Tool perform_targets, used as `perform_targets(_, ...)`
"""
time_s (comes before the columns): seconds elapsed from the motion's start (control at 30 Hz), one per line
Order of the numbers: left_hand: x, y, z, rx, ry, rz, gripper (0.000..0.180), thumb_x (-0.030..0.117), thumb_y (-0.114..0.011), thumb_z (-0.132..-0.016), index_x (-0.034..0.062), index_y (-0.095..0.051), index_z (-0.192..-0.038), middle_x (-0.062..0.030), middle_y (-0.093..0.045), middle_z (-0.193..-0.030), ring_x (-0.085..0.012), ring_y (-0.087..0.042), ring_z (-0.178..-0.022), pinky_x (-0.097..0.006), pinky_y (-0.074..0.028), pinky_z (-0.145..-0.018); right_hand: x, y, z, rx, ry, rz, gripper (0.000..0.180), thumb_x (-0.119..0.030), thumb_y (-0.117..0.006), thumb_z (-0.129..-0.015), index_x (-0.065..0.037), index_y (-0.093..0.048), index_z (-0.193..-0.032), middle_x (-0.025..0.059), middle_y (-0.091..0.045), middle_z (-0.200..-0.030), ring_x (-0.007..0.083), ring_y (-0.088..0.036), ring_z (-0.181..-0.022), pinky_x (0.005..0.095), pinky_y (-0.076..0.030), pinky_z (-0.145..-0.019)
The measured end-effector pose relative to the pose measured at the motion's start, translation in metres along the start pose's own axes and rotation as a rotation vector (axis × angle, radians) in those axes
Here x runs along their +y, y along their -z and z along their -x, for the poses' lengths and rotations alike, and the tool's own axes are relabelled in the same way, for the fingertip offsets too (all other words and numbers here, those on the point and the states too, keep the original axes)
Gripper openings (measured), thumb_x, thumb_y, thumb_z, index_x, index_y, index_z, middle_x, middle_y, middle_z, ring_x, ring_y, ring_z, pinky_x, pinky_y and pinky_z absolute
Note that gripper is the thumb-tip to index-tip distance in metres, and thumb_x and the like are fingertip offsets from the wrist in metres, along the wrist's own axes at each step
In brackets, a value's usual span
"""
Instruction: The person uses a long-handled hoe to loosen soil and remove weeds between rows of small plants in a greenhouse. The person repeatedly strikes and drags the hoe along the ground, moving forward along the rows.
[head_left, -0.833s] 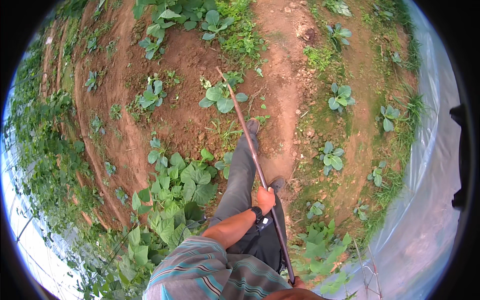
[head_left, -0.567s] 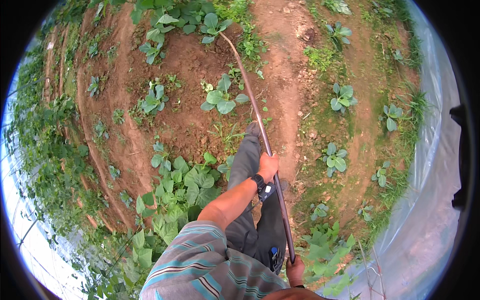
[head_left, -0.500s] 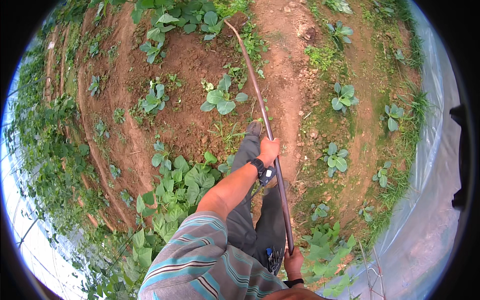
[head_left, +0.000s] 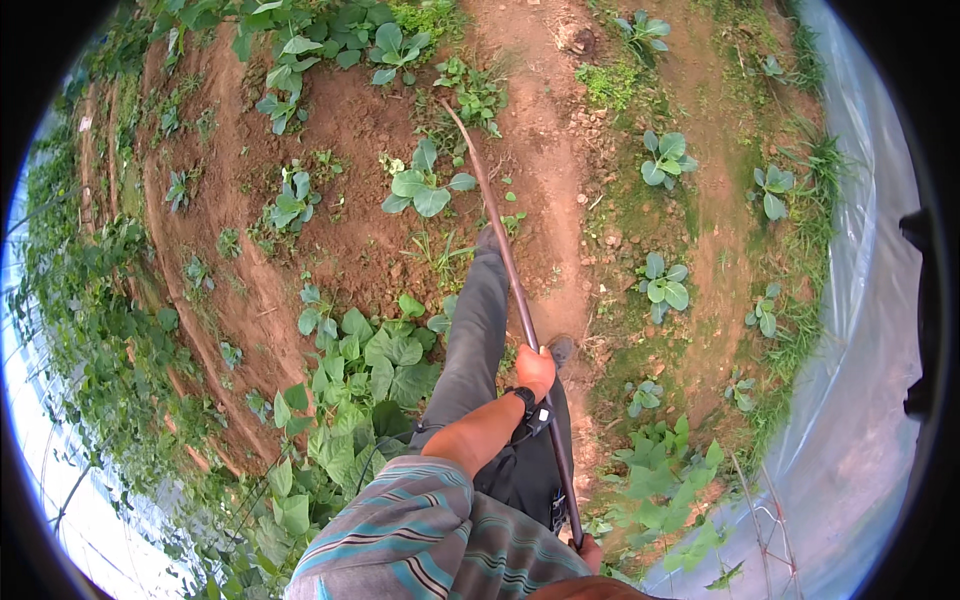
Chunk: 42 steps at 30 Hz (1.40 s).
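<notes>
A long brown hoe handle [head_left: 504, 240] slants up and away from me, its thin far end bending left beside a leafy seedling [head_left: 428, 187]. The hoe's blade cannot be made out against the soil. My left hand [head_left: 536, 369], with a black watch on the wrist, is wrapped round the middle of the handle. Lower down, close to my body, my right hand [head_left: 590, 553] grips the near end and is partly hidden by my shirt. The tool's tip is low over the brown soil between the seedling and the path.
A bare dirt path [head_left: 550, 200] runs ahead, with young cabbage-like plants [head_left: 667, 160] on its right. Bushy bean-like leaves [head_left: 350, 400] crowd my left leg. Clear plastic sheeting [head_left: 860, 330] walls the right side. Climbing vines [head_left: 90, 290] stand at far left.
Both hands and the hoe have drawn back toward my body, and its tip has come nearer. The right hand is now more hidden. My feet and the view have shifted slightly.
</notes>
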<state>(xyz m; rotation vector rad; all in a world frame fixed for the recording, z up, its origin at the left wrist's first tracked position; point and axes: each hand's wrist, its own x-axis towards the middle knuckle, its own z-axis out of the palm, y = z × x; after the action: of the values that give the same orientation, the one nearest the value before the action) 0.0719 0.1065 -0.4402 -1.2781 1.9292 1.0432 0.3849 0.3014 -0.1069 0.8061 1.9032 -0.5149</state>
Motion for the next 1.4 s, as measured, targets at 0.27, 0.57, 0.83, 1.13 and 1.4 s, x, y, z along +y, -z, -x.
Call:
perform_targets(0.27, -0.059, 0.012, 0.135, -0.435, 0.353, 0.137, 0.031, 0.022, -0.061, -0.106, -0.0045, -0.045, -0.103, -0.0139, -0.06, -0.065, -0.0269, -0.063, -0.044, -0.042, -0.051, -0.04, 0.049, 0.007, 0.123, 0.041, -0.247, 0.157, 0.023, -0.025, -0.076, -0.09, -0.009, -0.06, -0.09, 0.0214, -0.067, -0.072, 0.0469, -0.066, -0.069, 0.054, -0.053, -0.063)
perform_targets(0.57, 0.141, 0.043, -0.077, -0.176, -0.128, 0.153, 0.031, 0.021, -0.066, -0.102, -0.0074, -0.054, -0.104, -0.0185, -0.066, -0.071, -0.0283, -0.068, -0.052, -0.045, -0.053, -0.048, -0.101, -0.007, -0.063, 0.21, 0.23, -0.111, 0.025, -0.022, -0.077, -0.091, -0.003, -0.061, -0.087, 0.0239, -0.064, -0.074, 0.0478, -0.065, -0.07, 0.0541, -0.05, -0.064)
perform_targets(0.83, 0.009, -0.002, 0.034, -0.307, 0.071, -0.089, 0.032, 0.024, -0.064, -0.104, -0.0067, -0.053, -0.104, -0.0216, -0.068, -0.076, -0.0305, -0.07, -0.057, -0.044, -0.055, -0.052, -0.014, 0.002, 0.045, 0.065, -0.265, -0.065, 0.025, -0.025, -0.076, -0.09, -0.006, -0.059, -0.09, 0.0201, -0.066, -0.072, 0.0442, -0.066, -0.068, 0.0526, -0.053, -0.063)
perform_targets(1.13, -0.035, 0.012, 0.104, -0.549, 0.252, 0.073, 0.032, 0.023, -0.067, -0.103, -0.0055, -0.052, -0.106, -0.0203, -0.068, -0.078, -0.0328, -0.072, -0.061, -0.045, -0.057, -0.052, 0.033, 0.014, 0.131, 0.003, -0.306, 0.072, 0.026, -0.025, -0.078, -0.089, -0.005, -0.061, -0.089, 0.0211, -0.067, -0.073, 0.0446, -0.067, -0.068, 0.0489, -0.053, -0.062)
perform_targets(1.4, 0.228, 0.072, -0.143, -0.229, -0.155, 0.276, 0.027, 0.017, -0.064, -0.102, -0.0058, -0.051, -0.104, -0.0163, -0.064, -0.071, -0.0267, -0.064, -0.048, -0.043, -0.05, -0.043, -0.209, 0.048, -0.108, 0.252, 0.176, 0.042, 0.026, -0.024, -0.079, -0.091, -0.003, -0.063, -0.09, 0.0229, -0.067, -0.075, 0.0452, -0.068, -0.071, 0.0531, -0.054, -0.066)
